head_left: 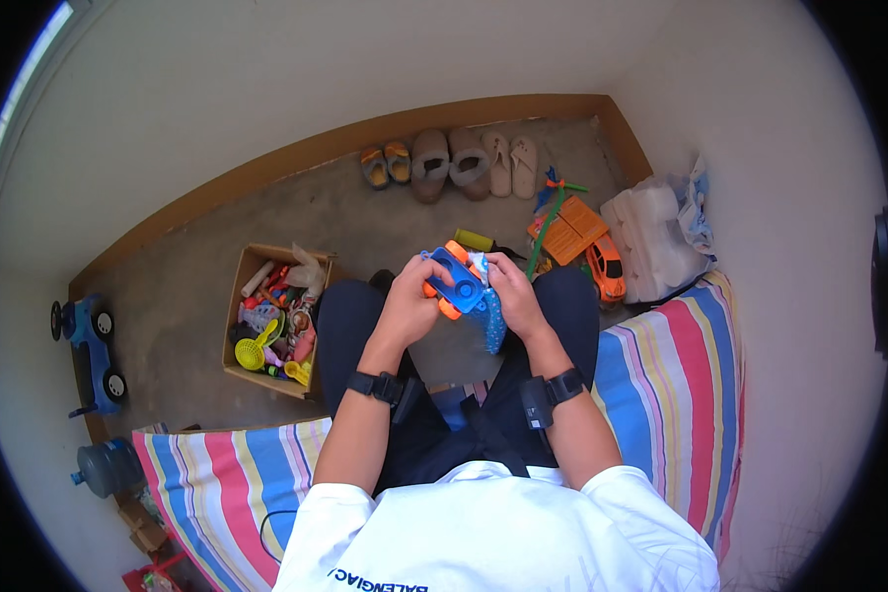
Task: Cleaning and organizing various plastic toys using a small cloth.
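Above my knees, my left hand (410, 304) is closed round a blue toy car (458, 284) with orange wheels, its fingers on the near side of the body. My right hand (513, 296) grips a blue cloth with pale dots (493, 328). Part of that cloth is bunched up whitish against the car's right end, and the rest hangs down between my thighs. My right fingertips are partly hidden behind the cloth and car.
To the left on the floor stands a cardboard box (233, 347) full of small toys. Ahead are slippers (430, 168) along the wall. At right lie an orange toy truck (574, 232), an orange toy car (607, 268) and plastic-wrapped rolls (645, 237). Striped bedding (661, 395) lies beneath me.
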Demonstrator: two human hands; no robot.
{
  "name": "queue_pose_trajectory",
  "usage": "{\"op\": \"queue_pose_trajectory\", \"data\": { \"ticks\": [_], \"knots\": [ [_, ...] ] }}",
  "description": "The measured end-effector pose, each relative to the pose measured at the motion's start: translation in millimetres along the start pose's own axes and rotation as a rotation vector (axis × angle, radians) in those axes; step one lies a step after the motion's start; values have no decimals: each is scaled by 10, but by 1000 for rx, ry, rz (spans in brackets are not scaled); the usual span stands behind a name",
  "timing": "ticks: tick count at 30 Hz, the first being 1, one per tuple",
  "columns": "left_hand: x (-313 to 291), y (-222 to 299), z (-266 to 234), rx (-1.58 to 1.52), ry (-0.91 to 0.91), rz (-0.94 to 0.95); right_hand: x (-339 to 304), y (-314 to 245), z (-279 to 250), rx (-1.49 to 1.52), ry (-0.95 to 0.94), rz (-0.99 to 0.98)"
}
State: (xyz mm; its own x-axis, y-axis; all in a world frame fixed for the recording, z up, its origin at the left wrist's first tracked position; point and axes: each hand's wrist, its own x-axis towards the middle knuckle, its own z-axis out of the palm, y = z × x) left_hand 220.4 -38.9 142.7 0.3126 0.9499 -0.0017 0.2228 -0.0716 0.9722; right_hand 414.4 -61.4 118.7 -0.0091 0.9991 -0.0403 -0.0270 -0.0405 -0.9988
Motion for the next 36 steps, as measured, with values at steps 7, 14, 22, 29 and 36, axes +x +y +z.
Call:
{"op": "queue_pose_trajectory", "data": {
  "ticks": [7,14,22,29,36],
  "knots": [
    [-20,-16,8,-42,-69,-5,-55,-165,74,-393,1,56],
    [15,-47,-36,-691,-123,-120,-40,-83,58,-382,101,61],
    [-54,87,-17,-716,-327,-309,-60,-9,44,-278,-26,47],
    [-33,35,-13,-717,-335,-231,-93,-88,164,-170,-91,22],
    [-15,99,36,-979,-90,-291,-66,2,135,26,-115,100]
  ]
}}
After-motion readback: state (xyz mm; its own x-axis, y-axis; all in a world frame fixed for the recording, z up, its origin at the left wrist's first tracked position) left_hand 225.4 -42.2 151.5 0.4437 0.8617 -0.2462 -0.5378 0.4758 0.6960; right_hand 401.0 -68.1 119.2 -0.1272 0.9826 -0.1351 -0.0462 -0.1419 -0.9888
